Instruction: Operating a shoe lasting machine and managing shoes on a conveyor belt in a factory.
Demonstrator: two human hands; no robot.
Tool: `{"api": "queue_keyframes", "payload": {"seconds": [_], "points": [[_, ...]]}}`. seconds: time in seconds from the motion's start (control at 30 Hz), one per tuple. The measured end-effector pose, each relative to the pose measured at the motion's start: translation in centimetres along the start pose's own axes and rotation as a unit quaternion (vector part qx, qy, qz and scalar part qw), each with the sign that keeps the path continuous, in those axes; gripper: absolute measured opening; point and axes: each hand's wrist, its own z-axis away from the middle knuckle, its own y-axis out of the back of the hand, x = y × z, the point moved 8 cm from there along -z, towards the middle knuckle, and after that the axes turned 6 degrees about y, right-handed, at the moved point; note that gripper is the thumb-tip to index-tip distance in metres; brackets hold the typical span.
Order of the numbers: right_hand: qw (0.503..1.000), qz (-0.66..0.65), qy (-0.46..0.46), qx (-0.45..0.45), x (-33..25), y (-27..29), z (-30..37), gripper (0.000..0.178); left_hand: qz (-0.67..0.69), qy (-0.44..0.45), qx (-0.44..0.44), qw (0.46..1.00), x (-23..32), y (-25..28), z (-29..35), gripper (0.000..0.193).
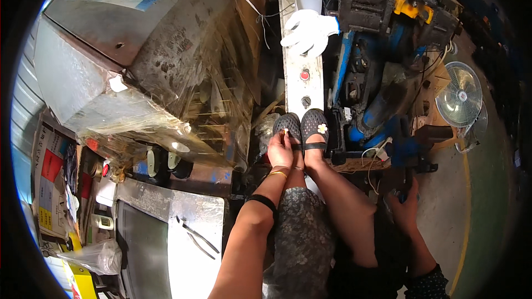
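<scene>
My feet, in dark clogs with holes, rest side by side on a pale machine panel. My left hand reaches down to the left clog, its thumb and fingers pinched at a small pale piece on the upper. A white flower charm sits on the right clog. Off to the right and lower, my right hand is curled around something dark, in shadow beside the machine; what it holds cannot be made out. A white glove with a blue cuff lies on the panel beyond my feet.
The panel carries a red button and a dark knob. Black and blue machinery stands right of it, with a fan farther right. At left are a plastic-wrapped metal housing and pliers on a bright surface.
</scene>
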Motion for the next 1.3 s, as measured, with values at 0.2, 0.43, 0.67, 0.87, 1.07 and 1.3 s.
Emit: {"api": "queue_keyframes", "payload": {"seconds": [0.2, 0.43, 0.67, 0.87, 1.07, 1.3], "points": [[0.999, 0.032, -0.013, -0.017, 0.6, 0.1, -0.1, 0.081, 0.115, 0.089, -0.018, 0.989, -4.4, -1.3, -0.5, 0.017], [0.998, 0.066, -0.016, -0.012, 0.0, 0.4, 0.0, 0.082, 0.229, 0.148, -0.041, 0.961, -6.5, -3.1, -0.3, 0.016], [0.998, 0.066, -0.008, -0.008, 0.1, 0.5, 0.0, 0.081, 0.239, 0.169, -0.060, 0.954, -6.2, -3.2, -0.2, 0.016], [0.997, 0.066, -0.016, -0.023, 0.4, 0.0, -0.1, 0.080, 0.233, 0.169, -0.056, 0.956, -6.8, -2.6, -0.1, 0.017], [0.997, 0.075, -0.002, -0.012, -0.9, 0.5, -0.1, 0.081, 0.216, 0.139, -0.048, 0.965, -6.2, -2.8, -0.2, 0.015], [0.998, 0.066, -0.008, -0.013, -0.6, 0.2, -0.1, 0.081, 0.207, 0.125, -0.041, 0.969, -5.7, -2.7, 0.1, 0.016]]}}
